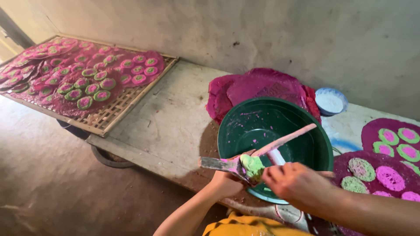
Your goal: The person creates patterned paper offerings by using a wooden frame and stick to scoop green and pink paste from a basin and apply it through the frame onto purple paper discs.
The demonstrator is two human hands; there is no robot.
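Note:
My left hand grips a flat metal scraper that carries a lump of green dough. My right hand holds a long pink-stained wooden stick against that lump. Both hands hover over the near rim of a dark green plastic basin, which is smeared inside with pink specks. The basin sits on a rough wooden bench.
A woven bamboo tray at the left holds magenta sheets dotted with several green-and-pink discs. Stacked magenta sheets lie behind the basin, a small white bowl beside them. More decorated sheets lie at the right. A concrete wall runs behind.

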